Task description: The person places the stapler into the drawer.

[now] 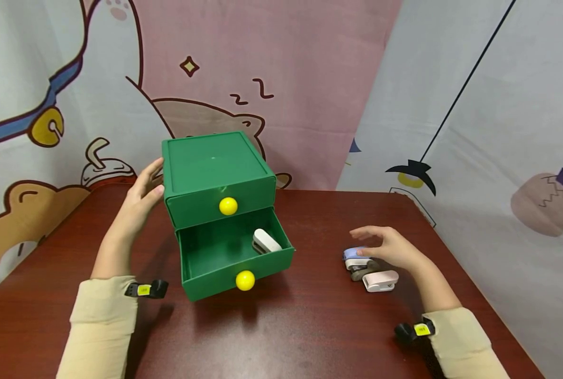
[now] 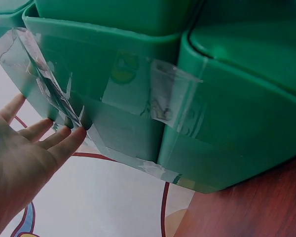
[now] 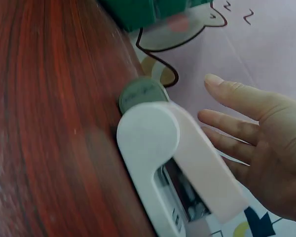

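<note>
A green two-drawer box (image 1: 215, 163) with round yellow knobs stands on the table, its lower drawer (image 1: 210, 287) pulled out. Inside that drawer lies a white stapler (image 1: 267, 241). My left hand (image 1: 139, 202) is at the box's left side, fingertips right at the taped green wall (image 2: 133, 94). On the right, my right hand (image 1: 395, 247) hovers with fingers extended around a blue stapler (image 1: 352, 253), the thumb overlapping it in the head view. White and grey stapler parts show just below the blue one. A pale pink stapler (image 1: 381, 281) lies nearest me, large in the right wrist view.
The dark red-brown wooden table (image 1: 319, 326) carries everything. A cartoon-printed cloth (image 1: 309, 105) hangs behind and along both sides of the table. Black straps with small cameras (image 1: 158, 289) sit on both wrists.
</note>
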{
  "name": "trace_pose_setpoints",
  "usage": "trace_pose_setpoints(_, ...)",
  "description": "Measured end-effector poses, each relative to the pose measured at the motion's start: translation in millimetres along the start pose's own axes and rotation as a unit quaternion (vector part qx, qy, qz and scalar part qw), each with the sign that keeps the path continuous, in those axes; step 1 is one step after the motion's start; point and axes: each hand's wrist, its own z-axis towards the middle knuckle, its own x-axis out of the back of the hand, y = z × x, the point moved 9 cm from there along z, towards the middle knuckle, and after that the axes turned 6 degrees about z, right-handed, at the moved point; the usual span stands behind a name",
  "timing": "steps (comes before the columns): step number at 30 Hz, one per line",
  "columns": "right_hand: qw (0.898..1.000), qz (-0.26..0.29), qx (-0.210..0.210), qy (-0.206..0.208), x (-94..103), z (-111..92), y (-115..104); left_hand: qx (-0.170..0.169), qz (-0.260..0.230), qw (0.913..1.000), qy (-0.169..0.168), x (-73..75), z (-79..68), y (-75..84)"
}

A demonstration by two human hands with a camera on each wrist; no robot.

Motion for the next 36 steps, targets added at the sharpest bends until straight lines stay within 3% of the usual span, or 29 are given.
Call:
trace_pose_setpoints(9,0.997,0.015,-0.064,-0.034,-4.1,-6.2,31.0,0.001,-0.007,1.0,-0.002,0.0,0.9,-0.1)
trace_pose_setpoints(20,0.996,0.039,-0.071,-0.035,-8.1,-6.6,42.2,0.0,-0.002,1.0,-0.003,0.9,1.6,-0.5)
trace_pose_setpoints(31,0.997,0.049,-0.049,0.018,1.1,-5.2,29.7,0.005,0.01,0.9999,-0.006,0.5,1.7,-1.2)
trace_pose_setpoints(36,0.996,0.065,-0.041,0.039,3.3,-5.2,-3.3,0.004,0.004,1.0,-0.005,0.8,0.9,-2.6)
